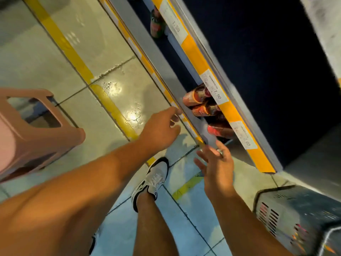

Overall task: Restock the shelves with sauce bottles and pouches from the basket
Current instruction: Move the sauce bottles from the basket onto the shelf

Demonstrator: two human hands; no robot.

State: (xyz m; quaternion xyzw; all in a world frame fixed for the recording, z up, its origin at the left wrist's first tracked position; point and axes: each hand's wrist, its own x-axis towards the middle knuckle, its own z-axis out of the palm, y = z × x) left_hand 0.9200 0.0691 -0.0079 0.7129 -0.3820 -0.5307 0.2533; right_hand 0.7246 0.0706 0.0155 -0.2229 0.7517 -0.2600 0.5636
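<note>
Head view | left hand & right hand both empty, fingers loose, near grey metal shelf edge | step: between placements, red-labelled sauce bottles shelved | next: prob. reach dark mesh plastic basket, grab stock

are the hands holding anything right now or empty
Both empty. The left hand reaches toward the shelf edge with loosely bent fingers; the right hand is spread open below the sauce bottles.

Shelf-edge price tags read 7.90, 7.00, 1.50; small print illegible
</note>
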